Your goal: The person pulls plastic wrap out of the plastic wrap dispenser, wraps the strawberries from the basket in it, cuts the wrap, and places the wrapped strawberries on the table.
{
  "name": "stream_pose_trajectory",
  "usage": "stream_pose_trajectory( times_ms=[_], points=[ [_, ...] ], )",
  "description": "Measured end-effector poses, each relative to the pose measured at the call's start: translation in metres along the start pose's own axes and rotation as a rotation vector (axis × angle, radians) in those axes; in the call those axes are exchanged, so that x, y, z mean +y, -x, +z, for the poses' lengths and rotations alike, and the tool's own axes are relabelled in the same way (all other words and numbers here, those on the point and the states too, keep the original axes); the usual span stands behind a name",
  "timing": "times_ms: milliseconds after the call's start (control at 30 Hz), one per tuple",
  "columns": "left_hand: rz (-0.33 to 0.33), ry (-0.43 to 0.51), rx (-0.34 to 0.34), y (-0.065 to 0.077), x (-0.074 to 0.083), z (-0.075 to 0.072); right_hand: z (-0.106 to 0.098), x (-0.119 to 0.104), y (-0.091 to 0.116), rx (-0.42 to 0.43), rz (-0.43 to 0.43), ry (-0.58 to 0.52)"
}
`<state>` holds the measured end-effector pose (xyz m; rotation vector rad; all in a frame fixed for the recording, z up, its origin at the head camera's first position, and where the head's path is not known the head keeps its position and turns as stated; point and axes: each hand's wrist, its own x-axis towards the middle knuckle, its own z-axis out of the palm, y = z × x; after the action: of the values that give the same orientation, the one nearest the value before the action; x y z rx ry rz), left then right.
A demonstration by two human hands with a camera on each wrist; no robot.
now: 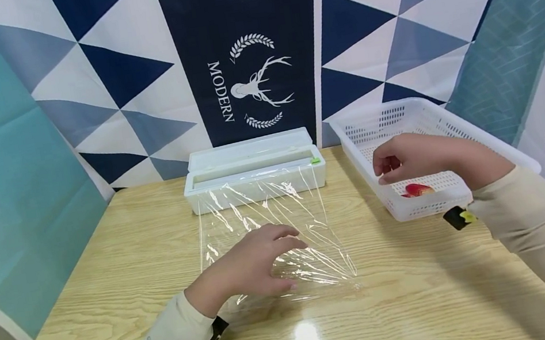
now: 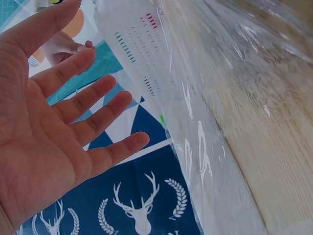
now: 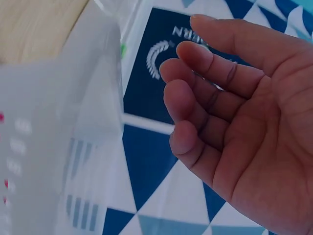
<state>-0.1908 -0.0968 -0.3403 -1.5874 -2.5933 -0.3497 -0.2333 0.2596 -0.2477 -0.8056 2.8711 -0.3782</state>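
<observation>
A sheet of clear plastic wrap point(image 1: 280, 221) runs from a white wrap dispenser box point(image 1: 254, 187) over the table toward me, wrinkled and shiny. Above the sheet hovers my left hand point(image 1: 259, 259), fingers spread and nothing in its palm, as the left wrist view also shows. My right hand point(image 1: 414, 156) is over the near-left part of a white perforated basket point(image 1: 398, 210). In the right wrist view its fingers curve loosely around nothing. Inside the basket, below that hand, lies a red and yellowish thing point(image 1: 417, 189), perhaps fruit, partly seen through the wall.
The dispenser's lid point(image 1: 248, 149) stands raised at the back, and a green slider point(image 1: 315, 160) sits at its right end. Behind the wooden table point(image 1: 162, 278) hangs a patterned cloth point(image 1: 260, 79) with triangles and a deer head.
</observation>
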Motion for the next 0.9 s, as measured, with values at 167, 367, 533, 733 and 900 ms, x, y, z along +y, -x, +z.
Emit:
stream_pose_trajectory(
  times_ms=[167, 367, 533, 733, 900],
  points=[
    [0.000, -0.001, 0.006, 0.002, -0.001, 0.000, -0.010, 0.019, -0.008, -0.027, 0.047, 0.009],
    [0.007, -0.010, 0.011, 0.003, -0.001, -0.001, -0.019, 0.045, -0.018, -0.087, 0.140, -0.025],
    [-0.008, -0.003, -0.005, 0.004, 0.000, -0.002, -0.021, 0.064, -0.027, -0.127, 0.205, -0.033],
    [-0.015, 0.017, -0.005, 0.006, 0.000, 0.000, -0.020, 0.082, -0.036, -0.171, 0.285, -0.071],
    [-0.016, 0.021, -0.003, 0.006, 0.000, 0.000, -0.017, 0.095, -0.045, -0.196, 0.335, -0.155]
  ],
)
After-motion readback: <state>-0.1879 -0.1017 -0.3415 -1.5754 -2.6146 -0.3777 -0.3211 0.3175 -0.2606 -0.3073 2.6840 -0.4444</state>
